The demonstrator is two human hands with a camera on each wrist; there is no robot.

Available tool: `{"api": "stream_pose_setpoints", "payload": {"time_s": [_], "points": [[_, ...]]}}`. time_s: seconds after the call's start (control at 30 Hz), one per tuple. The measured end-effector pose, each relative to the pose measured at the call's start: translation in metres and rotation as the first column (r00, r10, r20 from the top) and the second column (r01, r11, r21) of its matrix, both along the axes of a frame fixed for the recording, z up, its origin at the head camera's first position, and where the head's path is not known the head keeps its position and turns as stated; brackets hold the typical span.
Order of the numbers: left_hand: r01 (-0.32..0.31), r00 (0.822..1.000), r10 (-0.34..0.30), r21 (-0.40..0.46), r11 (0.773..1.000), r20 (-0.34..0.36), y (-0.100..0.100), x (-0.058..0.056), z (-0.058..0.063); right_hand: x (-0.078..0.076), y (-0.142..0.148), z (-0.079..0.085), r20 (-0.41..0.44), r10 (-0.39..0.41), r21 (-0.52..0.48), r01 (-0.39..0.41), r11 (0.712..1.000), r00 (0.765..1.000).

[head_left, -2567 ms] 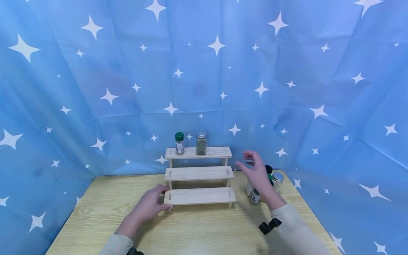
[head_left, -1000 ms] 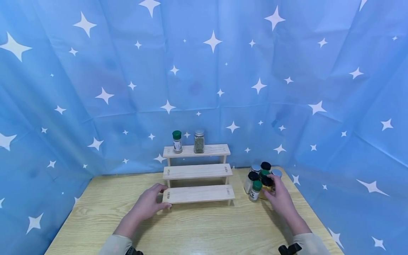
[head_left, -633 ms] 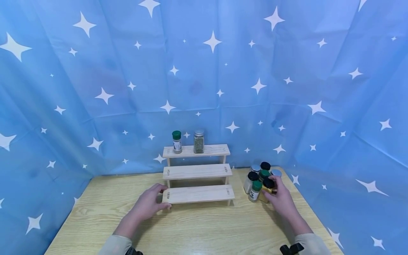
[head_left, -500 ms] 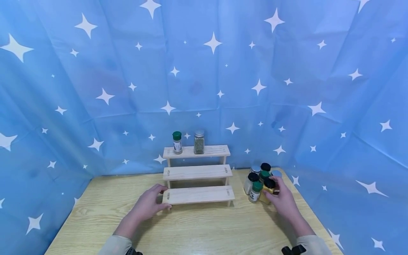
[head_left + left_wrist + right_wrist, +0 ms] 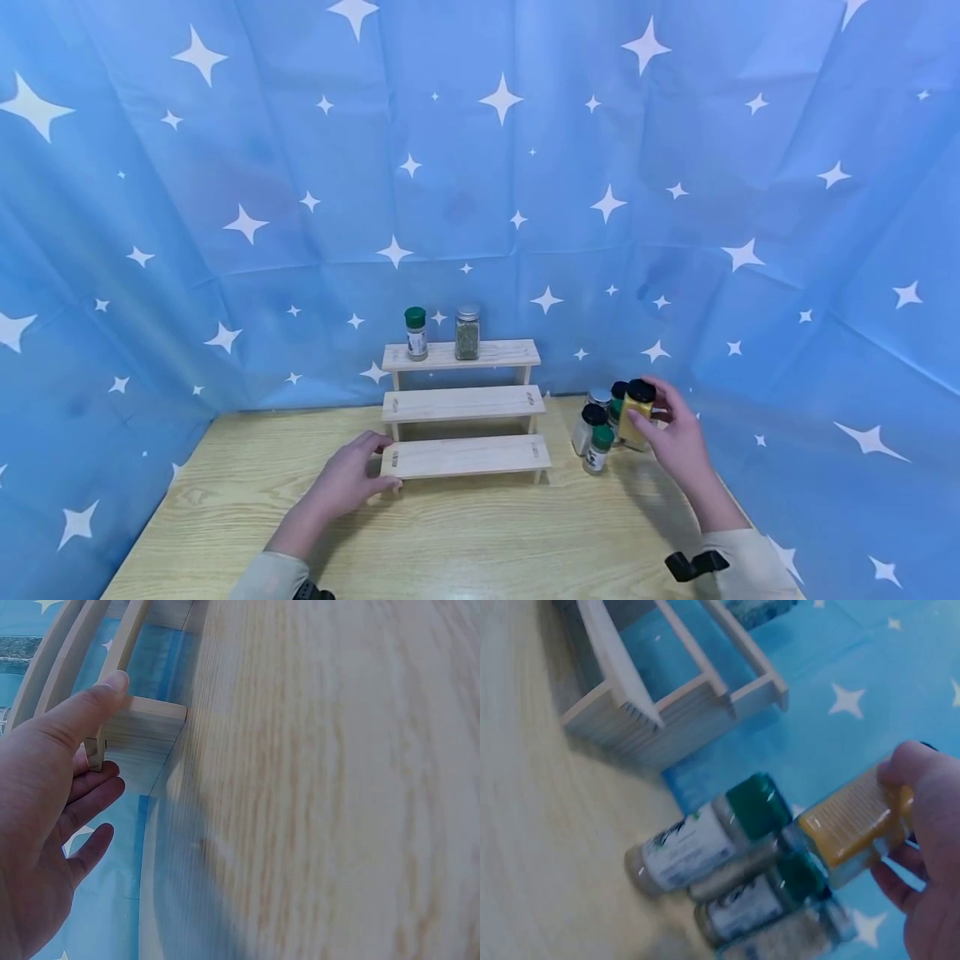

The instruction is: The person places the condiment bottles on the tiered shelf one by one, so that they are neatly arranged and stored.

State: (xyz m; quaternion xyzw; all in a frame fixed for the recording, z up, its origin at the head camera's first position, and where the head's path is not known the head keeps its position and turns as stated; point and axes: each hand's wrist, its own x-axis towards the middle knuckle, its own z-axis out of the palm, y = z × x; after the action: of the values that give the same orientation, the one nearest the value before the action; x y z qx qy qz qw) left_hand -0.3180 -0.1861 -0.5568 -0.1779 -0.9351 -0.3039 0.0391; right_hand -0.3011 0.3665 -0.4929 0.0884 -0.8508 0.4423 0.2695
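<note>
My right hand [image 5: 678, 437] grips a spice jar [image 5: 637, 414] of yellow powder with a black lid, raised above the table beside the other jars. In the right wrist view the thumb and fingers hold the yellow jar [image 5: 855, 821] near its lid end. My left hand [image 5: 348, 479] holds the left end of the lowest shelf of a three-step wooden spice rack [image 5: 465, 458]. The left wrist view shows the thumb on one side of the shelf board [image 5: 96, 750] and fingers on the other. On the top step stand a green-capped jar [image 5: 417, 335] and a silver-capped jar of green herbs [image 5: 467, 335].
Right of the rack several jars stand close together, among them a green-capped jar [image 5: 597, 450] and a black-capped white jar [image 5: 587, 429]. A blue star-patterned cloth [image 5: 480, 167] hangs behind the wooden table [image 5: 465, 542].
My right hand has gone from near the rack to the jar cluster, taken hold of the yellow jar and lifted it up. My left hand has stayed on the rack.
</note>
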Motion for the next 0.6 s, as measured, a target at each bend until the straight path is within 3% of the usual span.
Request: {"api": "stream_pose_setpoints", "payload": {"time_s": [0.33,0.47,0.6], "points": [[-0.006,1.0,0.006,-0.01,1.0,-0.011,0.0,-0.003,-0.003,-0.021,-0.029,0.037,0.055,0.117,-0.052,-0.114,0.992,0.992],[-0.012,1.0,0.012,-0.01,1.0,-0.01,0.0,-0.003,-0.004,-0.033,-0.044,0.054,0.11,0.192,-0.092,-0.182,0.979,0.975],[-0.015,1.0,0.015,-0.009,1.0,-0.007,0.0,-0.003,-0.005,-0.049,-0.06,0.067,0.104,0.264,-0.122,-0.251,0.96,0.959]]}}
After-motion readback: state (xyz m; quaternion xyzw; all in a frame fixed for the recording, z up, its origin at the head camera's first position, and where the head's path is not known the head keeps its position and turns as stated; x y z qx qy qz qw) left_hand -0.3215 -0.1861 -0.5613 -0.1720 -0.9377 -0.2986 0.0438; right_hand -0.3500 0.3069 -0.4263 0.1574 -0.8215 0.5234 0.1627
